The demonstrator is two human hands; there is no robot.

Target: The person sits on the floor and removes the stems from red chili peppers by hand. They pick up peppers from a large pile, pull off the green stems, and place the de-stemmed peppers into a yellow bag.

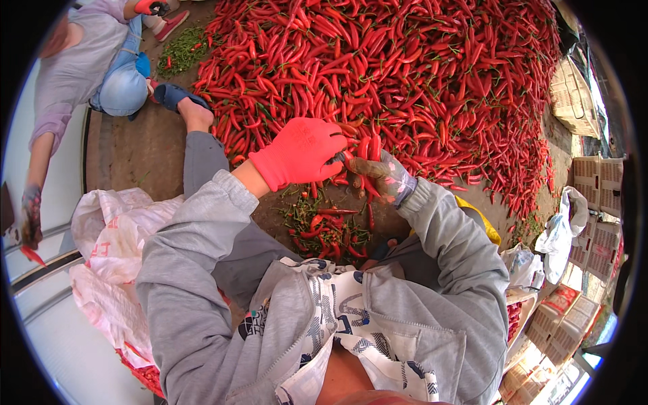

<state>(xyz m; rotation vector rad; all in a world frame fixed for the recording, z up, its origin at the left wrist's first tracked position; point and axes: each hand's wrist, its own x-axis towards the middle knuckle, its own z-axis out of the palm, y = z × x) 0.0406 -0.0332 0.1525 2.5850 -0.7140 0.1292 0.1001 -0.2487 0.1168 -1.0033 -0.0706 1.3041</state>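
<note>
My left hand, in a red glove with dark fingertips, is bent inward, its thumb and finger pinched at the end of a red chili pepper. Several red chili peppers are gathered in my right hand, which wears a soiled, flower-patterned glove. The two hands nearly meet in front of a large heap of red chili peppers. Below them, on the ground between my legs, lies a small pile of green stems and loose red peppers. What the left fingertips cover is partly hidden.
A co-worker sits at upper left, one gloved hand holding a red pepper. Green stems lie near that person. White woven sacks stand at my left. Plastic crates and a white bag line the right side.
</note>
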